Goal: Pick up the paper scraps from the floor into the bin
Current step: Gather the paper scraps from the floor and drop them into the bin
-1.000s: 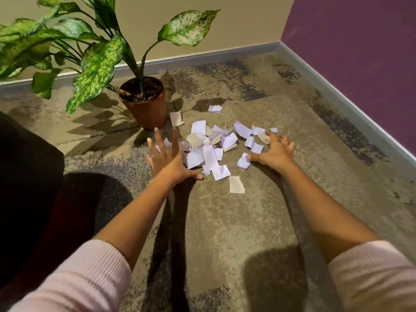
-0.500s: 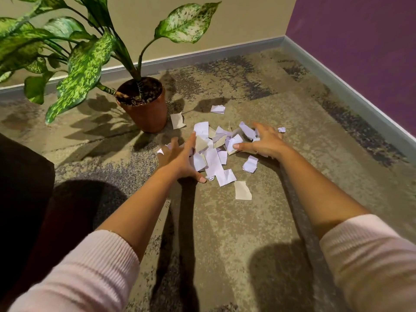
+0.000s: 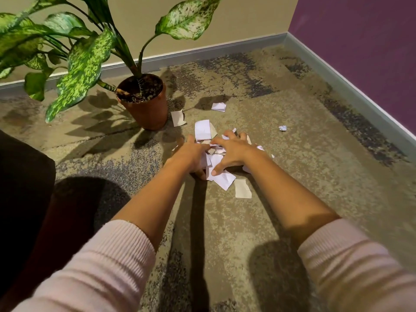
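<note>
Left hand (image 3: 191, 154) and right hand (image 3: 234, 152) drawn together, paper scraps (image 3: 221, 179) seemingly bunched tighter between them

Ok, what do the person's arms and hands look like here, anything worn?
Pale pink ribbed knit on both arms: left sleeve, right sleeve, cuffs ending partway along the forearm. The left hand and right hand are bare: no gloves, no watch in view.

Warm, fairly bright light is falling from overhead. Both forearms are casting hard, dark shadows on the floor (image 3: 292, 154) on the near side of the left hand (image 3: 191, 158) and the right hand (image 3: 231, 152). Leaf shadows from the plant (image 3: 85, 61) are spreading left of the left hand. The dark mass (image 3: 22, 188) further left is showing no detail. The skirting board (image 3: 337, 82) is bowing towards the frame edges, and the sleeves (image 3: 101, 266) are looking soft.
</note>
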`<state>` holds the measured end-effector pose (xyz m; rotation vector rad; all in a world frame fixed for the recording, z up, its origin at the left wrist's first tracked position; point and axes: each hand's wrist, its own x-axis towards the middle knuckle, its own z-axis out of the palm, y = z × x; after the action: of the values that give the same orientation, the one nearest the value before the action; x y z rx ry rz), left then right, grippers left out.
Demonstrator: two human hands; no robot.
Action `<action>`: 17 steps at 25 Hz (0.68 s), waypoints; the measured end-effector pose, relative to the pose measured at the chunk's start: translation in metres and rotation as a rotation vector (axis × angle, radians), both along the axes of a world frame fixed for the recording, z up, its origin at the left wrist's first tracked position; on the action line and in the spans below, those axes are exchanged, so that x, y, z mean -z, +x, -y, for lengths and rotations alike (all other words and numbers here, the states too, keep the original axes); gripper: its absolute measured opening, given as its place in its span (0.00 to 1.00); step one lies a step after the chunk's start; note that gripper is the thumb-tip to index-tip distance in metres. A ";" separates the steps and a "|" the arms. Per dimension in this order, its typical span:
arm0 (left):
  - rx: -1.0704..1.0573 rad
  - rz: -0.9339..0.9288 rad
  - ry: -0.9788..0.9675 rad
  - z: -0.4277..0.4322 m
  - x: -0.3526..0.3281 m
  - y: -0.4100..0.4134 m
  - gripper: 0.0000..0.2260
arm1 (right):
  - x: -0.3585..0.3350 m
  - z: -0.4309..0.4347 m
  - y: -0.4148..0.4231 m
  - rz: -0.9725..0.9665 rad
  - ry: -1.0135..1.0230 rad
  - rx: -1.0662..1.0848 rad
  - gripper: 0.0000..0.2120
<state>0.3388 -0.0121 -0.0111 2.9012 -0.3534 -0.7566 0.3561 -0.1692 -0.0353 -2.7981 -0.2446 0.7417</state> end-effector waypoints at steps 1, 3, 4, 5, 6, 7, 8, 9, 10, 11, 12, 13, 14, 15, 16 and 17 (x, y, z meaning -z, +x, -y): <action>-0.006 0.012 -0.019 0.000 0.001 -0.002 0.43 | -0.002 -0.002 -0.002 0.004 -0.006 -0.002 0.48; -0.024 0.037 -0.041 -0.001 0.002 -0.006 0.39 | -0.006 -0.003 -0.007 0.008 -0.021 -0.012 0.46; -0.041 0.051 -0.052 -0.002 0.002 -0.009 0.36 | -0.007 -0.004 -0.011 0.008 -0.027 -0.020 0.44; -0.057 0.066 -0.067 -0.002 0.003 -0.013 0.33 | -0.007 -0.005 -0.016 0.010 -0.029 -0.023 0.43; -0.071 0.080 -0.084 -0.002 0.003 -0.019 0.30 | -0.007 -0.005 -0.023 0.013 -0.027 -0.022 0.42; -0.079 0.098 -0.100 -0.002 0.004 -0.025 0.26 | -0.007 -0.005 -0.030 0.016 -0.029 -0.023 0.41; -0.081 0.118 -0.108 -0.002 0.004 -0.031 0.22 | -0.007 -0.005 -0.037 0.018 -0.036 -0.027 0.40; -0.079 0.140 -0.109 -0.001 0.005 -0.037 0.18 | -0.007 -0.005 -0.043 0.020 -0.054 -0.037 0.39; -0.074 0.166 -0.111 -0.001 0.005 -0.042 0.15 | -0.008 -0.004 -0.049 0.027 -0.078 -0.052 0.38; -0.074 0.191 -0.114 0.000 0.005 -0.048 0.13 | -0.010 -0.002 -0.056 0.045 -0.104 -0.074 0.35; -0.083 0.212 -0.121 0.000 0.004 -0.054 0.12 | -0.011 -0.001 -0.062 0.073 -0.116 -0.093 0.31; -0.097 0.229 -0.131 0.000 0.004 -0.060 0.11 | -0.014 0.000 -0.069 0.106 -0.108 -0.099 0.27; -0.111 0.243 -0.142 -0.001 0.004 -0.066 0.11 | -0.016 0.002 -0.077 0.138 -0.088 -0.092 0.23; -0.125 0.253 -0.153 -0.003 0.003 -0.072 0.11 | -0.017 0.003 -0.085 0.173 -0.070 -0.083 0.19; -0.135 0.262 -0.168 -0.004 0.002 -0.079 0.11 | -0.017 0.005 -0.093 0.205 -0.058 -0.075 0.17; -0.141 0.273 -0.182 -0.006 0.000 -0.084 0.11 | -0.018 0.007 -0.101 0.223 -0.046 -0.064 0.15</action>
<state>0.2545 -0.0057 -0.0112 2.8193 -0.2268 -0.2908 0.2551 -0.1765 -0.0172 -2.9291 -0.3616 0.4518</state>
